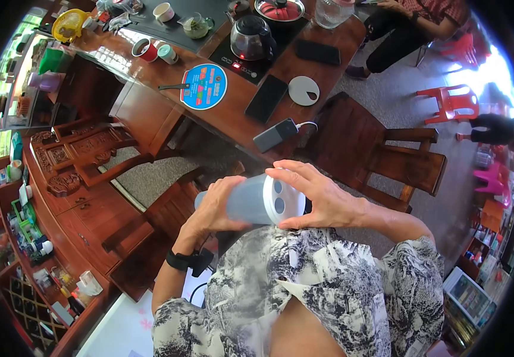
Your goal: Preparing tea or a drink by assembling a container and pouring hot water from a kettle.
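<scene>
A translucent grey-blue plastic canister (251,201) lies on its side in front of my chest. My left hand (219,203) wraps around its body. Over its right end sits a white round cap (267,201) with two round openings or windows on its face; I cannot tell whether it is fully seated. My right hand (324,196) grips the cap, fingers over the top edge and thumb at the bottom edge. A dark band with a device is on my left wrist. Part of the canister's far end is hidden behind my left hand.
Ahead stands a wooden table (239,129) with a power bank (275,135), two black phones (266,98), a white disc (304,90), a blue round fan (204,86) and a glass kettle (251,39). Wooden chairs (350,129) flank me. Another person (400,31) sits beyond the table.
</scene>
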Action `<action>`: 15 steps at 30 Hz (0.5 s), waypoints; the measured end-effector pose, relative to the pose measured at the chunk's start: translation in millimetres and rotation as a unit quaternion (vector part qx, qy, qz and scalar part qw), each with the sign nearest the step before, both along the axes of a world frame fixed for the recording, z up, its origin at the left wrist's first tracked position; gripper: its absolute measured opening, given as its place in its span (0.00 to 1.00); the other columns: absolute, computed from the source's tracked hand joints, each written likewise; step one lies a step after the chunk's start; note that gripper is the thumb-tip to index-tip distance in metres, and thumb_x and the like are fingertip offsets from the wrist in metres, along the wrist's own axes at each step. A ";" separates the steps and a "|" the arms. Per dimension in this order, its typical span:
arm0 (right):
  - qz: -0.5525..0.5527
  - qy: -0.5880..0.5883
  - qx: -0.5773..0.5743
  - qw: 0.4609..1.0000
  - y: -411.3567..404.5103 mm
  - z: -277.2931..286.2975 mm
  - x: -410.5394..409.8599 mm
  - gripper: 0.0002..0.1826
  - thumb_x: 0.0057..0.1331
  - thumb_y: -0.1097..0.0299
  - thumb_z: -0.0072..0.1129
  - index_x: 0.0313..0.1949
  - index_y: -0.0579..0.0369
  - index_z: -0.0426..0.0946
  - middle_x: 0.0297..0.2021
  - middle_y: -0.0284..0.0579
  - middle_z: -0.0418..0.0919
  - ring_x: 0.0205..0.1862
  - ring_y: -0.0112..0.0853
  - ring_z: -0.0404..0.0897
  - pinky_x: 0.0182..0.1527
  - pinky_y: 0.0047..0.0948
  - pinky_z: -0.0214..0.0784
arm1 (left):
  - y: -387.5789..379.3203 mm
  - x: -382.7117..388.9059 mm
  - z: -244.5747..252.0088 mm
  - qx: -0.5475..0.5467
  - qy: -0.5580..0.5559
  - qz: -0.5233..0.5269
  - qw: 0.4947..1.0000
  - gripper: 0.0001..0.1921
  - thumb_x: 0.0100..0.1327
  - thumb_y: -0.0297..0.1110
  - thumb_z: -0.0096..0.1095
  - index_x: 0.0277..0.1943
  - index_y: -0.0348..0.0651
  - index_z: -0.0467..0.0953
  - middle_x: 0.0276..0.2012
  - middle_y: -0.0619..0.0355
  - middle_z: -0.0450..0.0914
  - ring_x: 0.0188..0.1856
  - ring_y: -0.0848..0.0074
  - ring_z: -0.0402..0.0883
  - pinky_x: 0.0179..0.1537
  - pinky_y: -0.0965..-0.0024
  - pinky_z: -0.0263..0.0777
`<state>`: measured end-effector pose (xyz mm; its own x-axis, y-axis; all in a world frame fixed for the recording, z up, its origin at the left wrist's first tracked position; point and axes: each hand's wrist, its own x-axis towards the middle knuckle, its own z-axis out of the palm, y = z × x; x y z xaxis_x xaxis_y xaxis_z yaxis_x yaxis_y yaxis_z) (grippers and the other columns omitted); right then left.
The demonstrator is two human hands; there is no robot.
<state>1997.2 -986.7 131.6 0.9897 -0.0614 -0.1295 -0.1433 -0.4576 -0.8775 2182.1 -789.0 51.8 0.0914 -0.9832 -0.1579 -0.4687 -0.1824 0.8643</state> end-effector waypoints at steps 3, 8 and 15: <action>0.000 -0.002 -0.003 1.000 -1.3 -0.8 3.9 0.44 0.50 0.54 0.67 0.63 0.53 0.56 0.60 0.57 0.57 0.60 0.50 0.59 0.61 0.44 0.54 | -0.4 1.5 2.0 0.001 -0.002 0.006 1.000 0.45 0.31 0.45 0.76 0.56 0.40 0.63 0.51 0.51 0.70 0.53 0.59 0.69 0.53 0.60 0.59; -0.003 0.001 0.052 0.999 -10.1 -18.0 6.4 0.47 0.50 0.50 0.67 0.64 0.53 0.54 0.58 0.57 0.58 0.59 0.48 0.59 0.61 0.42 0.53 | 1.8 1.8 -1.0 -0.036 0.023 0.016 0.999 0.44 0.31 0.44 0.77 0.55 0.40 0.64 0.51 0.50 0.70 0.52 0.59 0.69 0.53 0.61 0.59; -0.106 -0.060 0.024 0.992 20.3 -40.8 27.8 0.41 0.50 0.44 0.62 0.55 0.58 0.59 0.51 0.54 0.62 0.56 0.46 0.61 0.59 0.40 0.54 | 6.7 4.6 -8.1 0.030 0.093 0.054 0.994 0.48 0.29 0.43 0.79 0.57 0.39 0.62 0.51 0.48 0.70 0.54 0.58 0.68 0.55 0.60 0.61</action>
<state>2025.0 -966.4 90.8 0.9636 -0.2667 -0.0200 -0.1257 -0.3855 -0.9141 2186.6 -782.3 43.7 0.1595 -0.9574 -0.2406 -0.2760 -0.2773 0.9203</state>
